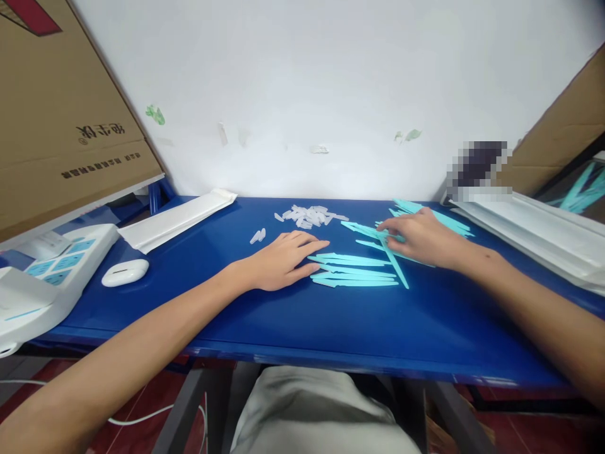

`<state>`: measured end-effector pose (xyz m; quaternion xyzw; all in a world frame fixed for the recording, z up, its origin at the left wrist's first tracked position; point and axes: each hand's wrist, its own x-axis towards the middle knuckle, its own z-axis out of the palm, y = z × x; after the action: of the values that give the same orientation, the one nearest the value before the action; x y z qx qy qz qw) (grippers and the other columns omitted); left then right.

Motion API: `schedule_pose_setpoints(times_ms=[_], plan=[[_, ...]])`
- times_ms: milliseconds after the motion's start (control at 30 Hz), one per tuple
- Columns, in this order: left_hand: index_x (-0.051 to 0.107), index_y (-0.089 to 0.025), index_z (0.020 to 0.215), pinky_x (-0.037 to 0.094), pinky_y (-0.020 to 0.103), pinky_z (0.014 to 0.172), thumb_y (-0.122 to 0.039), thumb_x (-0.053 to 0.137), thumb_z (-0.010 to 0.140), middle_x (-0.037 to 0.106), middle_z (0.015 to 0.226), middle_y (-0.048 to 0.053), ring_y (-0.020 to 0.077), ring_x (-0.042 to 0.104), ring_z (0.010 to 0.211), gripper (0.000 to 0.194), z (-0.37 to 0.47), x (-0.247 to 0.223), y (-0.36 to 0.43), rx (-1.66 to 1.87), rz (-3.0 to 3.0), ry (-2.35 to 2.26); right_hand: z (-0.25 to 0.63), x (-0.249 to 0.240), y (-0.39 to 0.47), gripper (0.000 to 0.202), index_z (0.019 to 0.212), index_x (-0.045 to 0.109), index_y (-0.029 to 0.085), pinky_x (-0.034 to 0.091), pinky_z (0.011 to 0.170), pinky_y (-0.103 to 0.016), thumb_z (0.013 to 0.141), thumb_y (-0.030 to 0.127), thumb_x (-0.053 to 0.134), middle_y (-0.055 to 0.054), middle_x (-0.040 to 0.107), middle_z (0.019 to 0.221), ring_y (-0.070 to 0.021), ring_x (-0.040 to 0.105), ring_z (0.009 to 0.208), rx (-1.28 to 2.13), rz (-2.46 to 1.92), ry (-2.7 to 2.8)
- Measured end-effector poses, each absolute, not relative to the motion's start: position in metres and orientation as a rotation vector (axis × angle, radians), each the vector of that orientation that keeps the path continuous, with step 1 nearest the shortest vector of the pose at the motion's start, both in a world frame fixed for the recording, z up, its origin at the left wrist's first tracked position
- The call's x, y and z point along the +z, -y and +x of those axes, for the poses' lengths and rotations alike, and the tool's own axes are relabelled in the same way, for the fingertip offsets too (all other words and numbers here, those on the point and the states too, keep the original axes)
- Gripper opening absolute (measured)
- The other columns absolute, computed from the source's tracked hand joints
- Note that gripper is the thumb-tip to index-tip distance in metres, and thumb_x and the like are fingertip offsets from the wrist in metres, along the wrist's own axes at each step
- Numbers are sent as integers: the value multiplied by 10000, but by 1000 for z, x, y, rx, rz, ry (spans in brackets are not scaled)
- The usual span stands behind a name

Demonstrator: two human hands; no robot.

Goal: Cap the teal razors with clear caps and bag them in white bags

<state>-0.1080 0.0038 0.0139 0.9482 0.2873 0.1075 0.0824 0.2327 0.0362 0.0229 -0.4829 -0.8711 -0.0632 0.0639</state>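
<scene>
Several thin turquoise sticks (pixel 354 277) lie side by side, pointing left to right, on the blue table. My left hand (pixel 286 260) rests at their left ends, fingers spread, holding nothing. My right hand (pixel 416 236) is over a looser group of turquoise sticks, its thumb and forefinger pinched at the upper end of one slanting turquoise stick (pixel 397 268). Behind that hand lies a further pile of turquoise sticks (pixel 451 222). A heap of small translucent white pieces (pixel 309 216) sits near the wall, with a couple of loose pieces (pixel 258 236) to its left.
At the left are a white power strip (pixel 89 252), a white oval case (pixel 125 272), a long white packet (pixel 179 217) and a cardboard box (pixel 70 120). White trays (pixel 534 233) stand at the right. The blue table's front edge (pixel 302 359) is near my lap.
</scene>
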Motion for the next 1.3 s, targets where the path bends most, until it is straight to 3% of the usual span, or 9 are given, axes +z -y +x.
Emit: schedule_pose_setpoints(times_ms=[67,200,267,367,500,633,833,933,1300], plan=[[377,-202,1540,336,449,1116,-477,313,1081,470,1489,148,294,438,1345,539,-108,15,-3,323,2836,-853,235,25,-32,430,1189,695,178,433,845,-443,874,352,460,-74,761,849,-258,685,737,-122,-1487,2587],[383,-198,1538,343,448,1112,-462,322,1082,478,1473,151,291,440,1336,531,-108,16,-2,332,2856,-843,234,30,-25,606,1424,537,126,443,631,-353,903,429,472,-51,736,752,-241,657,654,109,-1570,2563],[395,-200,1533,343,455,1116,-457,325,1082,482,1467,149,294,422,1343,524,-108,15,-3,347,2874,-839,234,29,-24,631,1438,519,109,459,625,-355,928,474,453,-49,719,715,-244,656,651,111,-1574,2571],[403,-204,1530,337,477,1126,-464,323,1079,492,1457,150,311,387,1364,527,-108,14,-3,364,2894,-839,237,26,-26,627,1393,583,130,518,725,-402,930,537,469,-115,750,926,-285,693,806,-7,-1474,2595],[407,-193,1528,322,493,1142,-459,324,1077,499,1448,156,324,354,1389,530,-108,13,-4,357,2902,-844,240,20,-27,630,1297,679,136,526,901,-485,900,597,516,-187,671,1270,-370,658,1090,-94,-1402,2665],[424,-187,1517,324,482,1139,-477,325,1074,497,1451,156,320,366,1385,538,-109,13,-4,353,2888,-836,236,19,-25,568,1315,673,153,511,949,-493,936,522,465,-184,659,1276,-367,641,1132,-70,-1344,2740],[440,-173,1507,335,457,1127,-503,314,1074,490,1455,156,307,395,1361,559,-108,13,-3,339,2872,-840,223,16,-19,532,1452,572,262,521,894,-510,972,396,385,-158,639,1254,-351,632,1100,-21,-1220,2757],[443,-169,1505,338,454,1124,-500,320,1074,497,1441,156,302,404,1347,557,-108,13,-3,341,2873,-844,218,13,-19,538,1475,545,234,540,870,-492,995,372,347,-173,644,1240,-330,646,1063,12,-1179,2739],[351,-185,1548,353,471,1113,-512,302,1070,444,1498,163,311,411,1348,581,-109,12,-4,407,2849,-899,196,2,-15,417,1316,675,247,557,936,-485,1009,301,398,-122,712,1237,-290,662,1124,91,-909,2640]])
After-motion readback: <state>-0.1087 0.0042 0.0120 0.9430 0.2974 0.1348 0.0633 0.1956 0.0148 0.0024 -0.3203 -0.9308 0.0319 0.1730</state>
